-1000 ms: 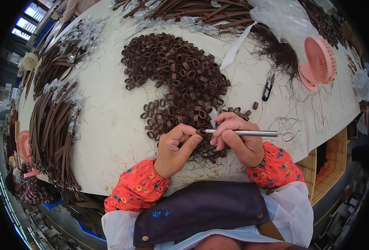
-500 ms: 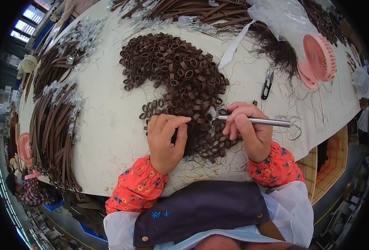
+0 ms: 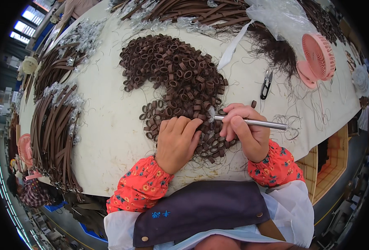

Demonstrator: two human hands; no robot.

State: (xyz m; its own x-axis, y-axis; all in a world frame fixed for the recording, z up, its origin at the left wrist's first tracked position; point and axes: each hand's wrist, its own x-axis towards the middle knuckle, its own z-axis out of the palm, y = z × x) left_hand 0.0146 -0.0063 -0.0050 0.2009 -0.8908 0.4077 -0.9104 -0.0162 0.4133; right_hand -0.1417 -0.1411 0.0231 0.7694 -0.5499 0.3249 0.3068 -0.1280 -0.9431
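A big heap of small brown strap loops (image 3: 184, 79) lies in the middle of the table. My left hand (image 3: 177, 141) rests on its near part, back upward, with the fingers drawn together and the thumb close to the index finger. Whatever lies between those fingertips is hidden. My right hand (image 3: 249, 129) grips a slim silver metal-handled tool (image 3: 267, 123). It points left into the heap, and a pale bit shows at its tip, too small to name. The two hands are a short way apart.
Bundles of brown straps (image 3: 53, 133) lie at left and along the far edge. Small black thread snips (image 3: 267, 85) and a pink fan (image 3: 316, 58) stand at the right, near loose threads and clear plastic (image 3: 280, 18). A wooden bin (image 3: 332, 162) is beside the table.
My left hand has shifted right and rolled palm-down, its fingertips closer to the tool. My right hand and the tool have slid slightly left.
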